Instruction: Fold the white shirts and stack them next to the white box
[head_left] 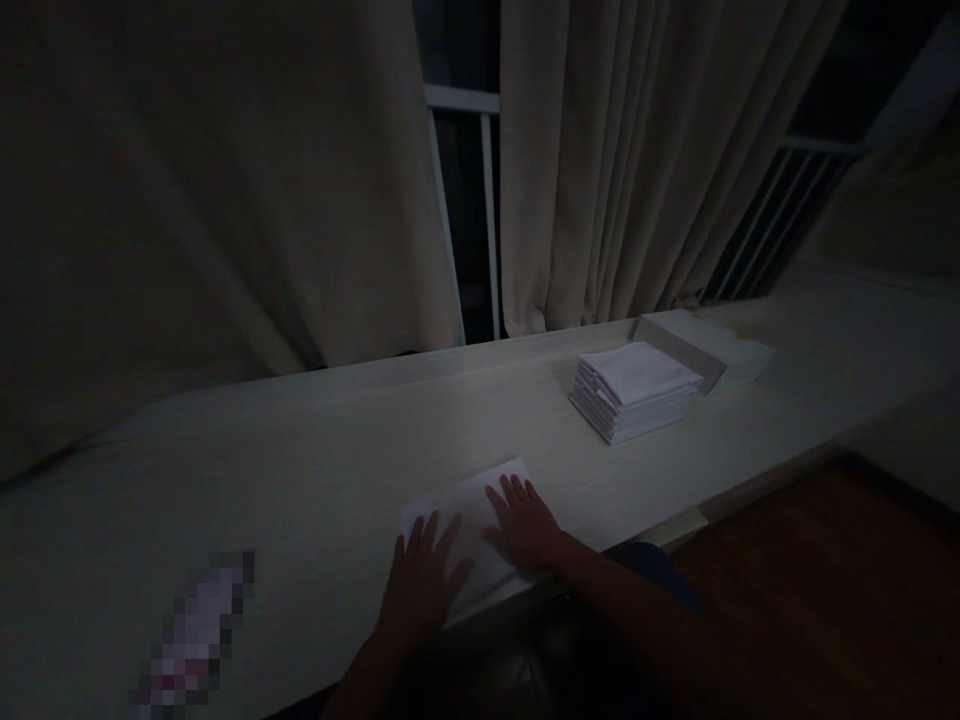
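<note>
A white sheet, paper or thin cloth point(476, 520), lies flat near the front edge of the long pale table. My left hand point(421, 580) rests on its left part with the fingers spread. On its right part lies my right hand point(523, 522), palm down, fingers apart. Neither hand grips anything. Farther back on the right sits a neat stack of folded white pieces point(637, 385), apart from both hands.
Behind the stack is an open white box point(720, 350). A blurred-out object point(195, 635) lies at the front left of the table point(300, 470). Beige curtains point(600, 150) hang along the back, with white window bars point(487, 210) between them.
</note>
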